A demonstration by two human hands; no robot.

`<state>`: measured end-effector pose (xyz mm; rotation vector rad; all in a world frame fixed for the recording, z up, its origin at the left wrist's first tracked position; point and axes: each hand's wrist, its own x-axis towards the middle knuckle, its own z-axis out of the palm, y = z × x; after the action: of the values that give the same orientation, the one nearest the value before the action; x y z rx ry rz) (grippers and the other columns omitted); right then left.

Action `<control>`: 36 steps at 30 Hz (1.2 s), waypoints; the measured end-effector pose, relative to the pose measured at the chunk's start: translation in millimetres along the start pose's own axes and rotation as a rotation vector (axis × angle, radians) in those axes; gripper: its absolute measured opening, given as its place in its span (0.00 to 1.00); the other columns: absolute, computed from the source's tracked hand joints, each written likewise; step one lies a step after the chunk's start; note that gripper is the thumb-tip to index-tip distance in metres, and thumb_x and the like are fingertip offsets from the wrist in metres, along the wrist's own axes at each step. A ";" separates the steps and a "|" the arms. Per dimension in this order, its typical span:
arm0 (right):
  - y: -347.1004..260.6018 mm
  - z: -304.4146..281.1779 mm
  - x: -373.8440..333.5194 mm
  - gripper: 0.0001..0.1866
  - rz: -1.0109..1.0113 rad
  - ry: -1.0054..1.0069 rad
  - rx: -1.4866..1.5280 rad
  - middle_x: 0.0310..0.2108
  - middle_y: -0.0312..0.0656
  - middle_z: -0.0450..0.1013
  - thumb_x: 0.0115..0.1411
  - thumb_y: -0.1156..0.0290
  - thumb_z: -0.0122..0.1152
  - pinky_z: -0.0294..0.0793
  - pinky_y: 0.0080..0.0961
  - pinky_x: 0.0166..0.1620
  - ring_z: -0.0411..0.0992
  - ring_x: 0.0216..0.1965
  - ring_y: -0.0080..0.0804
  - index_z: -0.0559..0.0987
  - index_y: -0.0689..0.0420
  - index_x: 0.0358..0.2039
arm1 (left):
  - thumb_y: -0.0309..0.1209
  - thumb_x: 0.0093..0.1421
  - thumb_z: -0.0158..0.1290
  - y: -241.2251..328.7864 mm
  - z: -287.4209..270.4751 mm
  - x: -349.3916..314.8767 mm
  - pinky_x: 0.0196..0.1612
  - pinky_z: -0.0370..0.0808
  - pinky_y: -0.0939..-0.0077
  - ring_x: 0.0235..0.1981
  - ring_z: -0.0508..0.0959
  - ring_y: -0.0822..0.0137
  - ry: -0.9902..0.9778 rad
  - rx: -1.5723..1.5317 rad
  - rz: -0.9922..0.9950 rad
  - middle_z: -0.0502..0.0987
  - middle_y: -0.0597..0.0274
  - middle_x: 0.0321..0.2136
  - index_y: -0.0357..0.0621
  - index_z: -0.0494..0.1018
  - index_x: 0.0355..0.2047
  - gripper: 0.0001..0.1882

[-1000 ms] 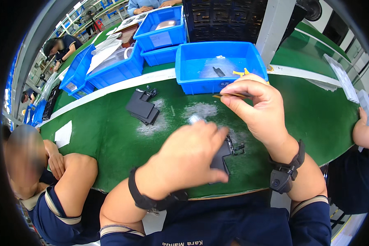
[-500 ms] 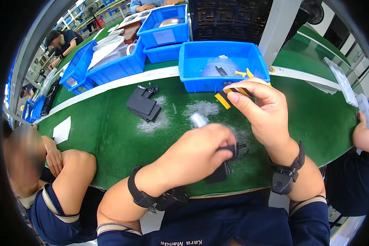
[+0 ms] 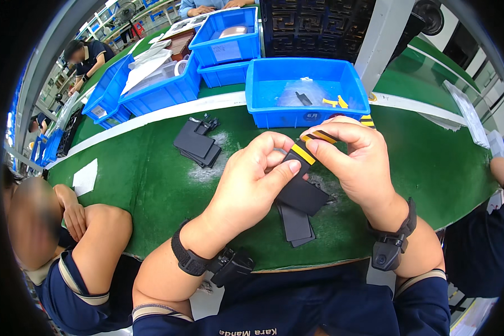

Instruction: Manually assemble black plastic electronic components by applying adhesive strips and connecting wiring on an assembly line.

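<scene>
Now the left hand (image 3: 243, 185) pinches a flat black part (image 3: 302, 193), thumb on its face and the other fingers behind, just on the near side of the blue bin (image 3: 280, 119). Half a second ago that hand was lower, blurred above the pile; it has since come up beside the right hand (image 3: 364, 157), whose thumb and index finger are closed on a black-and-yellow striped strip (image 3: 322, 136). The black part is matt and tilted, its wider end toward the wearer, with a yellow band (image 3: 303, 154) across its upper end; whether the band is stuck down cannot be told. Nearer the wearer than the bin, below the held part, more black plates (image 3: 297, 225) lie overlapped; another black stack (image 3: 197, 144) sits left of the bin's near side. Green table (image 3: 431, 168) spreads right and left of the bin, its near edge curving before the wearer; a gray post (image 3: 376, 50) rises at the bin's right.
</scene>
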<state>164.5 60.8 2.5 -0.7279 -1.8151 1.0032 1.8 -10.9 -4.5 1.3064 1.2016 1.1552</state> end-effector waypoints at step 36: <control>14.0 7.7 -3.7 0.08 -0.251 0.070 -0.262 0.28 0.42 0.73 0.44 0.75 0.64 0.70 0.28 0.38 0.71 0.31 0.36 0.79 0.62 0.27 | 0.24 0.61 0.48 -1.4 3.8 0.1 0.41 0.70 0.84 0.36 0.74 0.78 0.028 0.035 -0.013 0.77 0.62 0.36 0.35 0.66 0.44 0.11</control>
<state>160.0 62.2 -13.1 -0.6609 -1.9406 0.5761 5.5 -10.9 -6.2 1.3104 1.2538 1.1520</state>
